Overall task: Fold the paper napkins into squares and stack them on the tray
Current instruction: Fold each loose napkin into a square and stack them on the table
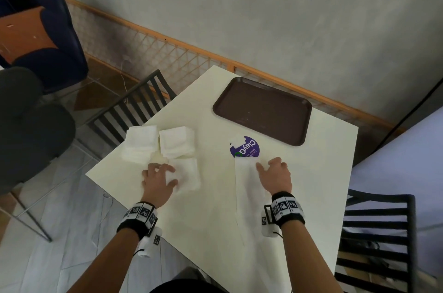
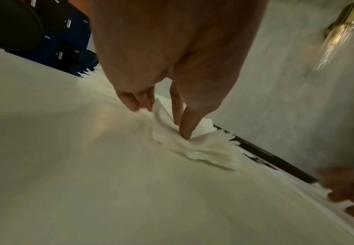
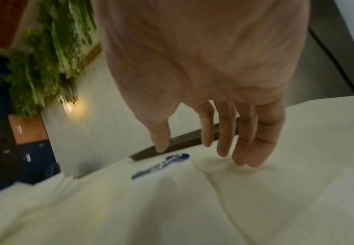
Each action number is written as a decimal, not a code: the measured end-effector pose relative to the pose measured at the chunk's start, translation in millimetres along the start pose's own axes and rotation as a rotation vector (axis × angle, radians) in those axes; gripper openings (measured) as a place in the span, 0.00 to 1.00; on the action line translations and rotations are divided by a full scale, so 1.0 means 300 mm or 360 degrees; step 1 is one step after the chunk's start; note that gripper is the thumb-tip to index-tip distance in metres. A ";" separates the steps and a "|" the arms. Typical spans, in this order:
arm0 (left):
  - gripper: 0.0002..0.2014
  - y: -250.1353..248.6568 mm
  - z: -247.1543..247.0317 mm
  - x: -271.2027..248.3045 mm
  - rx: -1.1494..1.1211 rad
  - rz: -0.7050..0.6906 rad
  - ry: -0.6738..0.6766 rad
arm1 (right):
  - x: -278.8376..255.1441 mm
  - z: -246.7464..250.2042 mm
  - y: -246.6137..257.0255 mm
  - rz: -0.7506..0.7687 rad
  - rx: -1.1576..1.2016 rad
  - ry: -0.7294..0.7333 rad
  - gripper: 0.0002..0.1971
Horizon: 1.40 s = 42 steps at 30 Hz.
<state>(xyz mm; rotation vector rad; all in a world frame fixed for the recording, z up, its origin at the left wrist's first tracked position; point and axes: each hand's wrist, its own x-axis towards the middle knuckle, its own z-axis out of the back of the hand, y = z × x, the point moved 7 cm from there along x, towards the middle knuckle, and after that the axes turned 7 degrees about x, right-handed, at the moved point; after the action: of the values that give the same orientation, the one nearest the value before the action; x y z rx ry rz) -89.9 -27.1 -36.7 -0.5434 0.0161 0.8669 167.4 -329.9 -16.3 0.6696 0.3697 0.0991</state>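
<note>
Two piles of white napkins (image 1: pixel 141 144) (image 1: pixel 176 141) lie at the table's left. Just in front of them, my left hand (image 1: pixel 171 175) pinches a single white napkin (image 1: pixel 189 175) between thumb and fingers; the left wrist view shows that napkin (image 2: pixel 161 116) raised in a fold by the left hand (image 2: pixel 163 121). My right hand (image 1: pixel 266 165) rests straight fingertips on a long pale napkin strip (image 1: pixel 247 187) lying flat near the table's middle. The right wrist view shows the right hand (image 3: pixel 203 152) touching the strip (image 3: pixel 234 190). A brown tray (image 1: pixel 261 110) with nothing on it sits at the far right.
A round purple sticker (image 1: pixel 245 147) lies between the strip and the tray. Black slatted chairs stand at the table's far left (image 1: pixel 134 105) and near right (image 1: pixel 378 232). A wall with a wooden lattice runs behind the table.
</note>
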 end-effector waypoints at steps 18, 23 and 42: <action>0.08 -0.395 -0.051 -0.125 -0.0375 -0.0664 0.0086 | 0.011 -0.148 -0.036 0.0001 -0.0091 0.0196 0.13; 0.13 -0.415 -0.082 -0.119 -0.0693 -0.0500 0.0250 | -0.079 -0.117 0.084 0.0418 0.0417 0.0388 0.11; 0.16 -0.477 0.050 -0.179 -0.1018 -0.0458 0.0033 | -0.246 0.071 0.250 0.0664 0.1417 0.0201 0.17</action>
<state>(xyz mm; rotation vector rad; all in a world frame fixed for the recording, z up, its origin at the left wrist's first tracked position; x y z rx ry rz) -24.1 -133.4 52.6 -1.1228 -0.3234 0.5721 108.6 -298.9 68.2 1.6240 0.3853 0.3867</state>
